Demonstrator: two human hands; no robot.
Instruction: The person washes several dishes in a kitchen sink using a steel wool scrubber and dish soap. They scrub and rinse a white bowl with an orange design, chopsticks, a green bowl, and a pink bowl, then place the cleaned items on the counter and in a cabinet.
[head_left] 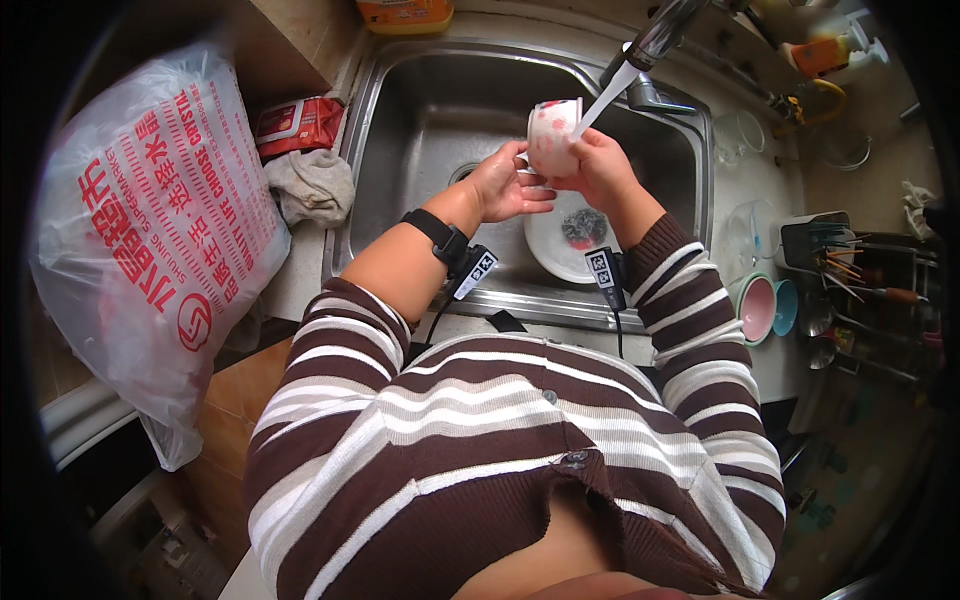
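Over the steel sink (pixel 400 200), a white bowl with pink flower marks (pixel 552 138) is tilted on its side. My right hand (pixel 602 172) grips it from the right, in the stream from the tap (pixel 662 45). My left hand (pixel 505 185) is palm up at its left with the fingers stretched out. Its fingertips are very near the bowl; whether they touch cannot be made out. Below my hands, a white dish (pixel 542 240) lies in the sink with a dark, mesh-like scrubber (pixel 584 229) in it.
A full plastic bag (pixel 160 230) stands left, with a red packet (pixel 297 124) and a grey cloth (pixel 312 186) beside the sink. On the right counter are drinking glasses (pixel 748 225), a pink bowl (pixel 757 308), a blue bowl (pixel 785 305) and a utensil holder (pixel 808 240).
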